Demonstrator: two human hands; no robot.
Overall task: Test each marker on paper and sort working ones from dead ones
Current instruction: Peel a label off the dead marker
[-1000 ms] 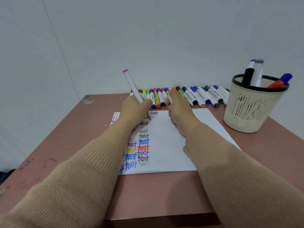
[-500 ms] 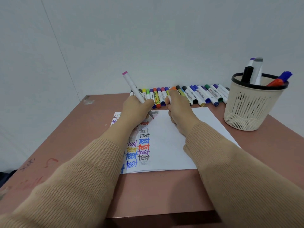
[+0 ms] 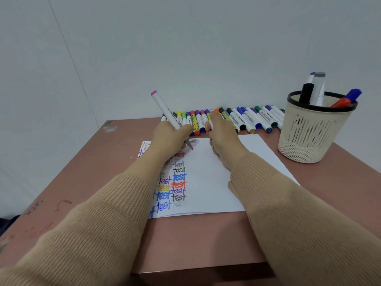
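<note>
Over the paper (image 3: pixel 216 182), left hand (image 3: pixel 171 135) grips a white, pink-ended marker (image 3: pixel 165 108) tip-down, right hand (image 3: pixel 222 137) pinching a white cap (image 3: pixel 210 124).

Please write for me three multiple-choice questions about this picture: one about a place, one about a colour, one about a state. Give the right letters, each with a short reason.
1. Where does the basket stand relative to the paper?
A. to its left
B. on it
C. to its right

2. What colour is the upper end of the marker in the left hand?
A. pink
B. green
C. yellow

3. How is that marker now?
A. capped, lying flat
B. uncapped, tilted, nib down at the paper
C. standing in the basket

Answers:
1 C: the basket stands beyond the sheet's right edge.
2 A: the raised end is pink.
3 B: the left hand grips it with the bare nib at the sheet, and the right hand holds what looks like its cap.
</note>
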